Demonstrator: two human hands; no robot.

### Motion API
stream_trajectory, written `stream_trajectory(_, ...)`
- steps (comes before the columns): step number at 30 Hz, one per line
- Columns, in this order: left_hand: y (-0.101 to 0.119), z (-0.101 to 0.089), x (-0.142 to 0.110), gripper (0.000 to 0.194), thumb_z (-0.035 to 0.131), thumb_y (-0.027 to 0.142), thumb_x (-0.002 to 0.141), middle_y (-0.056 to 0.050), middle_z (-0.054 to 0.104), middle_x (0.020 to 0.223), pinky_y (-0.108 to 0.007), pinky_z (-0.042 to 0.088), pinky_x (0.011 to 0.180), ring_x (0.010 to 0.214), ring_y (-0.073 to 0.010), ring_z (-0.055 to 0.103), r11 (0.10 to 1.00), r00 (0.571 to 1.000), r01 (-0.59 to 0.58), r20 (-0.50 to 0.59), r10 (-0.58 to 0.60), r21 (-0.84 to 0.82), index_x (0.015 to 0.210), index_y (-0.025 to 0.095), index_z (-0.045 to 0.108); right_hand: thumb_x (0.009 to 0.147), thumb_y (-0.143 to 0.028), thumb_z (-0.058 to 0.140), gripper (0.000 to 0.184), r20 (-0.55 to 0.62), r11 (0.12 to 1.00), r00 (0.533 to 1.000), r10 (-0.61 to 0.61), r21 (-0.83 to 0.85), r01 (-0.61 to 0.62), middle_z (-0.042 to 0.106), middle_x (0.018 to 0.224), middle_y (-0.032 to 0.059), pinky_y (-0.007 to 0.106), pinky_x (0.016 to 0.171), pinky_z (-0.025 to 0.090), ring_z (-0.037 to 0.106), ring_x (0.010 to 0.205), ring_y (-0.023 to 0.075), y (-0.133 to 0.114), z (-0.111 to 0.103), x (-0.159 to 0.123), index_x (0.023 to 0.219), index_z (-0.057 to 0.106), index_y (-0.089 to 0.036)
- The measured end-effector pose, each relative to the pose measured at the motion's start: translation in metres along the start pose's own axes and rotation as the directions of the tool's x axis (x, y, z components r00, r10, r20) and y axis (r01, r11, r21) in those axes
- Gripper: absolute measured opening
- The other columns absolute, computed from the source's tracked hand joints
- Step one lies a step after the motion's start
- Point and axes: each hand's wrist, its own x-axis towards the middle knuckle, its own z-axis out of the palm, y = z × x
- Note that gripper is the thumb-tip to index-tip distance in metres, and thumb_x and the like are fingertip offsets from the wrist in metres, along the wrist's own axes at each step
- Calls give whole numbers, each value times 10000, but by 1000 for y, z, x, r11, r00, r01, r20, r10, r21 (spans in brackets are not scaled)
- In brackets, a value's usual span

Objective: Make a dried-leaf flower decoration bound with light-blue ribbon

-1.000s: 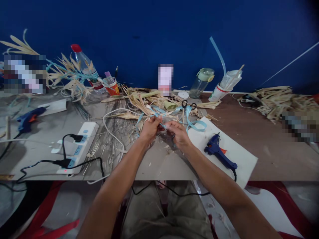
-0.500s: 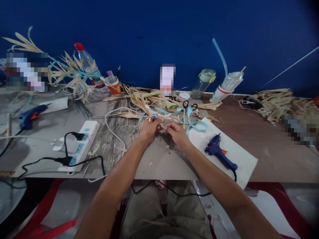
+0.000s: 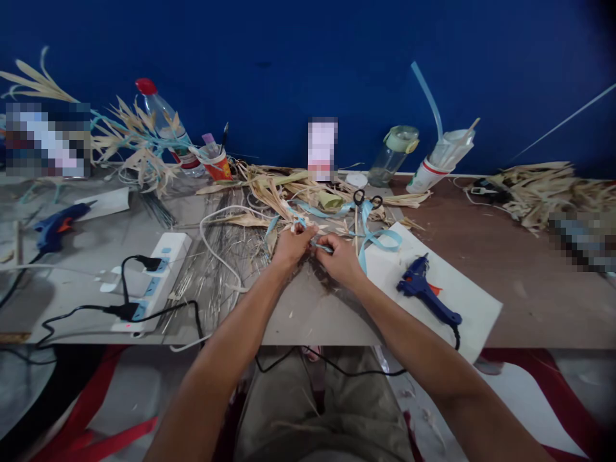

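Note:
My left hand is closed in a pinch on a stem wrapped in light-blue ribbon, with pale dried husk pieces around its top. Close beside it, my right hand pinches the light-blue ribbon at the stem's lower end. The fingers of both hands nearly touch, and they hide part of the stem. Just beyond them lie dried corn husks and a loose loop of blue ribbon. Black-handled scissors rest to the right of the husks.
A blue glue gun lies on white paper at right; another glue gun is far left. A power strip with cables and thin wires lie left. A bottle, a jar and cups stand behind.
My right hand has shifted slightly and its fingers have curled in closer to my left hand. The ribbon stays between them. The whole view has tilted a little.

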Motion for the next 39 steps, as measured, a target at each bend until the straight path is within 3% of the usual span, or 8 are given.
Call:
stream_trajectory(3,6,-1,-2,377,774,351,607,76,440,486,-201,293,438,410,-44,365,974,989,117,113,-96,-196,573,174,443,679,-262,560,80,1,1000,1000,2,-2,-2,556,624,-20,266,591,339,460,596,122,-1,0,-1,674,572,-183)
stream_trajectory(7,11,-8,-3,313,766,358,632,30,563,623,-202,404,494,459,-46,450,868,922,299,353,-157,-397,666,149,536,664,-318,623,145,35,982,998,53,178,-58,542,606,-32,257,569,323,434,571,103,1,-2,2,661,582,-179)
stream_trajectory(12,9,-14,-4,250,750,324,669,-10,618,739,-231,487,608,560,-67,527,798,848,381,520,-101,-467,760,129,623,581,-335,715,226,153,806,971,186,541,-240,524,544,-47,237,490,257,359,474,66,0,-3,6,629,559,-179)
stream_trajectory(15,9,-14,-6,202,746,253,673,0,603,711,-222,476,601,555,-58,504,803,840,370,537,-76,-467,801,134,644,549,-305,750,244,224,697,956,188,655,-291,561,554,-33,228,460,238,351,450,56,-2,-5,7,621,553,-180)
stream_trajectory(18,10,-13,-7,185,742,230,673,21,545,621,-201,445,563,530,-52,472,819,844,365,529,-90,-443,789,126,642,544,-284,761,245,270,651,947,172,691,-315,532,514,-41,226,447,219,329,429,50,-3,-7,7,600,546,-181)
stream_trajectory(27,14,-10,-8,208,724,110,599,25,594,685,-202,433,540,505,-44,468,790,899,354,416,-139,-501,675,150,535,572,-291,769,257,237,727,956,171,625,-285,441,491,-59,241,471,230,329,450,65,2,-4,7,602,533,-193)
stream_trajectory(34,17,-8,-9,115,597,63,594,15,605,662,-188,416,489,410,-9,346,766,881,445,380,-281,-464,640,135,519,555,-278,773,287,433,635,885,170,639,-435,423,495,-61,223,444,184,271,434,38,-2,-8,7,595,509,-173)
stream_trajectory(39,20,-10,-11,203,531,0,563,39,608,695,-171,399,487,376,10,236,754,894,416,379,-239,-508,702,148,520,547,-247,773,284,501,584,847,178,639,-501,342,442,-91,209,436,175,234,412,31,-1,-7,8,582,501,-173)
